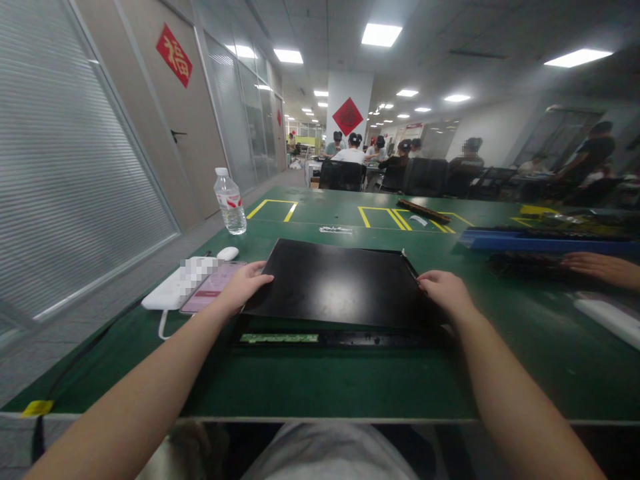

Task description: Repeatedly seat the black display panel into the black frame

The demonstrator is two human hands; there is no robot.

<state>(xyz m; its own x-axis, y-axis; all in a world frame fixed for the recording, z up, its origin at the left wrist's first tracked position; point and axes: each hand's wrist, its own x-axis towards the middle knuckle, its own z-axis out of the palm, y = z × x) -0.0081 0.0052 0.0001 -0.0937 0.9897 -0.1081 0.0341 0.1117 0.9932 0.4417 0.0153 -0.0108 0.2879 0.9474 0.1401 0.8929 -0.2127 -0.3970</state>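
A glossy black flat panel (335,280), like a display screen, lies tilted above a dark frame (370,338) on the green table. Along the frame's near side a narrow green circuit board (279,338) shows. My left hand (249,283) holds the panel's left edge, thumb on top and fingers partly hidden beneath. At the right edge, my right hand (445,288) is closed in a pinch, near the upper right corner. Whether its fingertips also touch the frame's rim there, I cannot tell.
Left of the panel are a water bottle (231,203), a white earbud case (228,253), a phone (213,288) and a white power bank (175,285). A brown strip (423,211) lies at the back. A co-worker's hand (600,267) is at the right, near a blue tray (540,241).
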